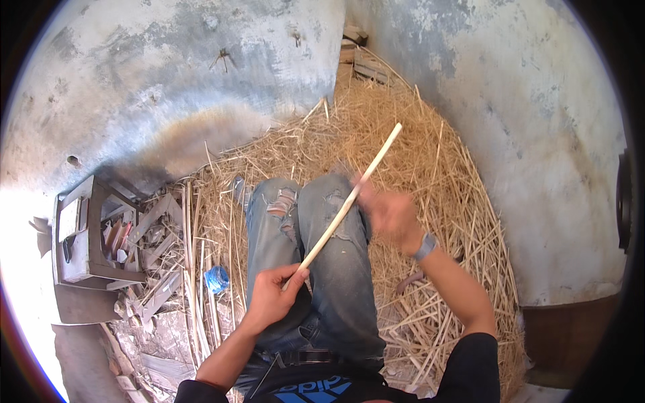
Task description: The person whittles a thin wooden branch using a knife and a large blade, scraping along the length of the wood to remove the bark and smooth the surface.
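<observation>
A long, pale peeled stick (334, 226) slants up and to the right across my knees in torn jeans. My left hand (274, 295) is closed round its lower end, with the thumb laid along it. Beside the middle of the stick is my right hand (393, 213), smeared by motion, with a grey band on its wrist. Its fingertips seem to touch the stick. Whether anything else is in that hand cannot be made out.
Straw-like shavings (416, 134) and cut strips heap up ahead and to the right. Left of my legs lie long thin sticks (190, 255) and a blue ball of twine (216, 279). A wooden box-like frame (84, 235) stands farther left, against worn walls (524, 101).
</observation>
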Motion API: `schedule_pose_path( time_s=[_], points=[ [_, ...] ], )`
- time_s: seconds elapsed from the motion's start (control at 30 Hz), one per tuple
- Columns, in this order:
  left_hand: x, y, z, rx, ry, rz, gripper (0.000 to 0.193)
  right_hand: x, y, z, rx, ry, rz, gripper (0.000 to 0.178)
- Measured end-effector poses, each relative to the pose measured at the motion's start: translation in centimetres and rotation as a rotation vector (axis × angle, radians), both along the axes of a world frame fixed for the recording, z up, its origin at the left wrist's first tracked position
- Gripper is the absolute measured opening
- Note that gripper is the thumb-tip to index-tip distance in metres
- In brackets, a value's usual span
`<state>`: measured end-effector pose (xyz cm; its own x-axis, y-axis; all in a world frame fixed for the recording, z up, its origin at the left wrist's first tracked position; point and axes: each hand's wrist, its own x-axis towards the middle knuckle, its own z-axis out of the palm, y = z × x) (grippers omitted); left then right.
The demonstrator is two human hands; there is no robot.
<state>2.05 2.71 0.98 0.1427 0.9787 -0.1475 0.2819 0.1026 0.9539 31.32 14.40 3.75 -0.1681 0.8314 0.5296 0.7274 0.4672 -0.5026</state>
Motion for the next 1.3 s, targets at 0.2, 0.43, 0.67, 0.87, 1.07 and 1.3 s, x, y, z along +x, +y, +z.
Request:
schedule_pose_path(
  time_s=[0.2, 0.43, 0.67, 0.87, 1.07, 1.3],
  points=[
    [-0.5, -0.4, -1.2, 0.082, 0.102, 0.022, 0.023, 0.3, 0.4, 1.3, -0.025, -0.010, 0.148, 0.032],
    [0.2, -0.7, -0.8, 0.509, 0.437, 0.046, 0.013, 2.9, 2.1, -0.2, 0.211, -0.065, -0.060, 0.035],
    [-0.3, -1.0, -0.5, 0.516, 0.428, 0.059, 0.012, 2.8, 1.6, 0.9, 0.099, -0.035, 0.008, 0.036],
    [0.0, -0.6, -0.2, 0.459, 0.414, 0.027, 0.012, -0.3, -0.1, -2.0, 0.184, 0.006, 0.025, 0.047],
    [-0.4, -0.7, -0.1, 0.456, 0.414, 0.013, 0.013, 2.6, 2.5, -0.1, 0.150, -0.089, 0.030, 0.058],
    [-0.6, -1.1, -0.9, 0.530, 0.504, 0.047, 0.014, -1.9, -1.6, -1.2, 0.135, -0.094, 0.165, 0.049]
  ],
)
